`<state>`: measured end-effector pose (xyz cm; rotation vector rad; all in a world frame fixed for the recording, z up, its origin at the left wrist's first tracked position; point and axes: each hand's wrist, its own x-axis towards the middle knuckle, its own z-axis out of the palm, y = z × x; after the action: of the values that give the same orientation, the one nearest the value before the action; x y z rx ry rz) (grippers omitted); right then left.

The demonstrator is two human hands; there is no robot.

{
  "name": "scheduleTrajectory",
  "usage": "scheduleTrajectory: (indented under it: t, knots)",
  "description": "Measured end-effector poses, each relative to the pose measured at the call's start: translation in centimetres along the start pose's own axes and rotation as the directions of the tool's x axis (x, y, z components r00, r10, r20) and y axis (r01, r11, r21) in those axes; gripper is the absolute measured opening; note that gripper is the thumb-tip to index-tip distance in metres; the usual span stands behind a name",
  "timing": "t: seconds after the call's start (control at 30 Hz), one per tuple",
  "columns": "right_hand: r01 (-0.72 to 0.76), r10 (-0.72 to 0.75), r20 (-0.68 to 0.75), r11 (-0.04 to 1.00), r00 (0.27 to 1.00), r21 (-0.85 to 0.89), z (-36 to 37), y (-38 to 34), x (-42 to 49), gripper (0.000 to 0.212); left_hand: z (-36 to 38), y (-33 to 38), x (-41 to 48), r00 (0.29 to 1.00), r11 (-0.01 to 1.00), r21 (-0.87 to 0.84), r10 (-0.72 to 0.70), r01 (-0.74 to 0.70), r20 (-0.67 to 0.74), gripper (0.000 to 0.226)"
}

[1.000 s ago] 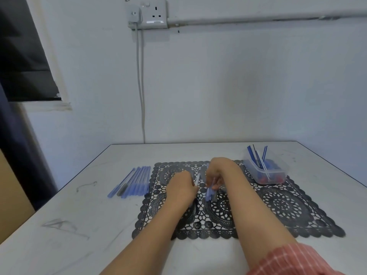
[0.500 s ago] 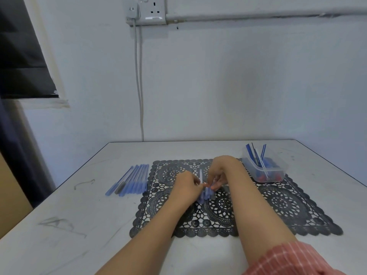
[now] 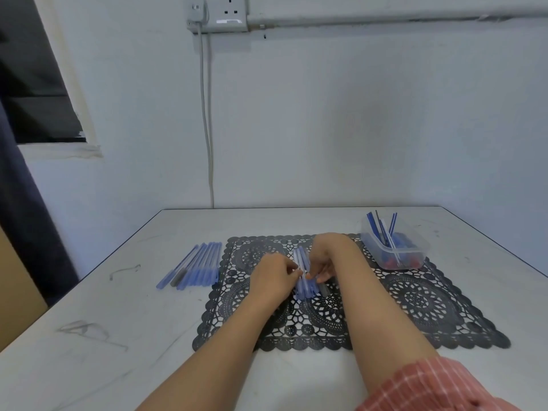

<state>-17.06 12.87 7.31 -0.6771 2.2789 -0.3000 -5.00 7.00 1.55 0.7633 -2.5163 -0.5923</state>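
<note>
Two hands are at work on my feed, both closed on one bundle of pens (image 3: 303, 287) over the middle of a black lace placemat (image 3: 415, 301). The bundle is made of several pale blue pens lying side by side, their caps pointing toward me. I cannot count them exactly because the fingers cover their middles. One pen at the right edge of the bundle has a dark grey cap (image 3: 325, 289).

The left hand (image 3: 274, 277) has its fingers curled and pinches the bundle from the left at about mid-length. The right hand (image 3: 326, 259) comes in from the far side with its fingers bent round the barrels. The near ends of the pens appear to rest on the placemat.

One row of pens (image 3: 195, 269) lies on the bare table (image 3: 118, 307) just left of the placemat. I count about eight, all blue-capped except one with a grey cap near the left end.

One clear plastic tub (image 3: 396, 252) stands on the far right corner of the placemat. Roughly five thin refills (image 3: 382, 229) lean out of it, with small blue and red pieces in its bottom.

One double wall socket (image 3: 228, 10) sits high on the wall, with one plug in it and a cable (image 3: 207, 129) running down behind the table. One red checked sleeve (image 3: 430, 384) covers the right upper arm. Any print on the pens or the tub is too small for me to read.
</note>
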Motion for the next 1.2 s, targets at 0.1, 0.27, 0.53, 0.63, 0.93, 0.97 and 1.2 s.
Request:
scheduleTrajectory:
  t: [0.1, 0.27, 0.53, 0.63, 0.93, 0.97, 1.2]
  knots:
    - [0.026, -0.025, -0.023, 0.999, 0.999, 0.036, 0.1, 0.0, 0.4, 0.024, -0.1, -0.2, 0.1, 1.000, 0.999, -0.032, -0.007, 0.007, 0.008, 0.021]
    - [0.045, -0.049, 0.027, 0.991, 0.998, 0.124, 0.0, -0.1, -0.1, 0.011, -0.2, -0.5, 0.3, 1.000, 0.998, -0.054, -0.006, 0.007, 0.008, 0.023]
    - [0.079, -0.080, -0.109, 0.997, 0.991, -0.016, -0.3, -0.6, -1.7, 0.015, -1.3, -1.2, 0.7, 0.997, 0.985, -0.150, -0.081, 0.081, 0.006, 0.025]
    - [0.272, -0.274, -0.378, 0.960, 0.884, -0.061, -0.1, -1.6, -2.4, 0.017, -3.4, -2.5, 1.3, 0.977, 0.958, -0.226, -0.198, 0.175, -0.084, 0.020]
    - [0.633, -0.561, -0.422, 0.773, 0.712, 0.042, 7.1, -7.4, -1.9, 0.040, -9.8, -11.6, 0.9, 0.760, 0.824, -0.193, -0.566, 0.533, -0.320, 0.028]
    - [0.645, -0.579, -0.409, 0.764, 0.705, 0.030, 8.1, -7.5, -1.6, 0.042, -9.9, -12.3, 0.9, 0.739, 0.800, -0.181, -0.599, 0.572, -0.309, 0.027]
    - [0.708, -0.739, -0.313, 0.668, 0.596, -0.228, 12.6, -8.5, -0.3, 0.038, -10.1, -13.8, 0.6, 0.688, 0.708, -0.020, -0.691, 0.705, -0.220, 0.027]
